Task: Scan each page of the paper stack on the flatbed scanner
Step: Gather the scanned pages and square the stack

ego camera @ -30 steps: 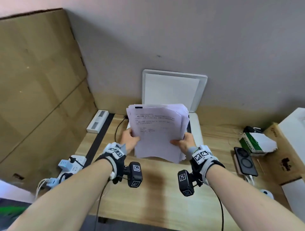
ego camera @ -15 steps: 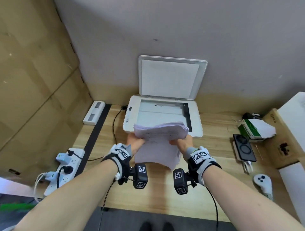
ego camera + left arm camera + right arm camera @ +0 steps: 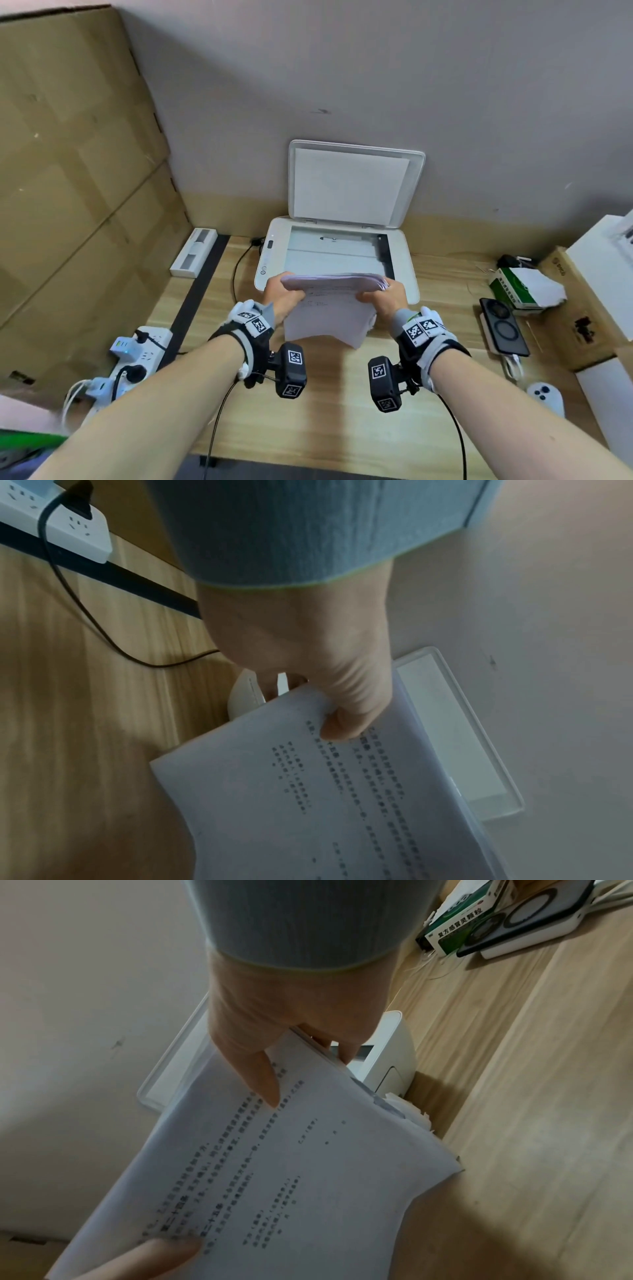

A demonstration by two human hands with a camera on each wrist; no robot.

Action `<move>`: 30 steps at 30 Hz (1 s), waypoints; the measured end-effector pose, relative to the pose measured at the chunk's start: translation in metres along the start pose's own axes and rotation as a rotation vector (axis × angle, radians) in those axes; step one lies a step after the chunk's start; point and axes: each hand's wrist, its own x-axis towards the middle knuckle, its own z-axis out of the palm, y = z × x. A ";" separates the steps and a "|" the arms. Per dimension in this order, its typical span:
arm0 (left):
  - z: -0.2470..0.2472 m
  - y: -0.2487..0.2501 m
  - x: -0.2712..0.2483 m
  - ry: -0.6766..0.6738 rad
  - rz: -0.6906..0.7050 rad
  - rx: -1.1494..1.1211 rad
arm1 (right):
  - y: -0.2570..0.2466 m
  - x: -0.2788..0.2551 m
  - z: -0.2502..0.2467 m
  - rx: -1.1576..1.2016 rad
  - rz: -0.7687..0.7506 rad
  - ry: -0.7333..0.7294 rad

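The paper stack (image 3: 330,308) is held in the air over the wooden desk (image 3: 325,404), just in front of the near edge of the flatbed scanner (image 3: 406,270). Its far end bends over toward the scanner glass while the near end hangs down toward the desk. The top sheet shows lines of printed text. The left hand (image 3: 282,297) grips the stack's left edge, thumb on top of the printed page and fingers curled underneath. The right hand (image 3: 385,297) grips the right edge the same way, thumb pressed on the page, fingers wrapped below, where the sheets fan out a little unevenly.

The scanner's lid (image 3: 352,185) stands open, leaning back against the wall, and a sheet lies on the glass (image 3: 329,260). A black cable (image 3: 236,270) runs from the scanner's left side across the desk. Far left on the desk lies a long white box (image 3: 194,253), and nearer, a white power strip (image 3: 137,356) with plugs in it. To the right sit a green and white carton (image 3: 524,286), a black phone (image 3: 503,325) lying on a white slab, and nearer, a white game controller (image 3: 544,397). Cardboard boxes (image 3: 78,171) fill the left side.
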 end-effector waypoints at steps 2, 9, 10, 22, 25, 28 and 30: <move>0.003 -0.005 0.000 -0.009 -0.036 -0.033 | 0.005 0.001 0.001 0.006 -0.012 0.006; 0.002 -0.006 0.001 0.010 -0.050 -0.067 | 0.005 0.000 -0.006 0.002 0.026 0.061; 0.002 -0.002 0.002 0.026 -0.054 -0.062 | 0.000 -0.001 -0.006 0.002 0.019 0.056; -0.005 0.013 0.009 0.038 -0.025 -0.167 | -0.016 -0.007 0.011 0.103 -0.063 0.088; 0.003 0.017 0.004 0.140 -0.065 -0.183 | -0.012 -0.005 0.021 0.121 -0.022 0.156; 0.009 0.014 0.005 0.218 -0.093 -0.226 | -0.008 -0.003 0.028 0.129 -0.024 0.220; 0.009 0.010 0.006 0.239 -0.097 -0.231 | -0.004 0.000 0.029 0.109 -0.040 0.258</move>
